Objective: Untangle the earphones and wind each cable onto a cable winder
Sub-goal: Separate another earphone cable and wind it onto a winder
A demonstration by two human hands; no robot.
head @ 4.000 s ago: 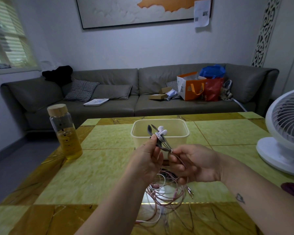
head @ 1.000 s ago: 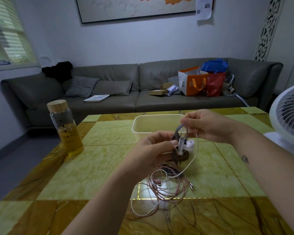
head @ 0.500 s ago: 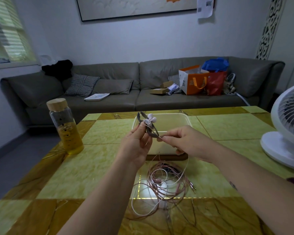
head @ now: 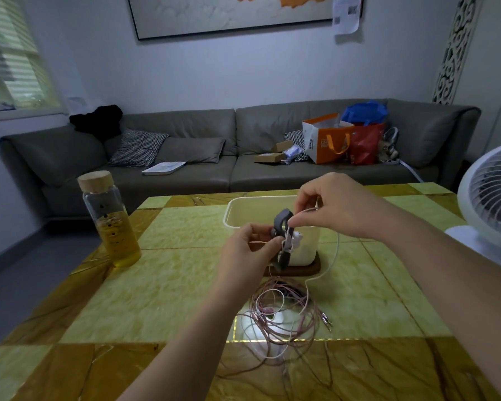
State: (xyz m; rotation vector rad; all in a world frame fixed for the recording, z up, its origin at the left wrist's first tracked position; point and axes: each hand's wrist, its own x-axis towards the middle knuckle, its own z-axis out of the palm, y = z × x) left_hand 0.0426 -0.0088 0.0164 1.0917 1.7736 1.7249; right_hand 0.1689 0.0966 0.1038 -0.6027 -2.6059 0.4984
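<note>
Left hand (head: pixel 248 250) held above the table (head: pixel 162 287), fingers curled round a grey cable winder (head: pixel 282 241) standing roughly upright; white earbuds (head: pixel 295 237) sit against its middle. Right hand (head: pixel 334 208) just above and right, thumb and forefinger pinching the white cable (head: pixel 331 263), which loops down to a loose tangle of pink and white earphone cables (head: pixel 284 319) lying on the table. Cream tub (head: pixel 252 211) directly behind both hands. Bottle (head: pixel 109 218) of amber liquid at left.
</note>
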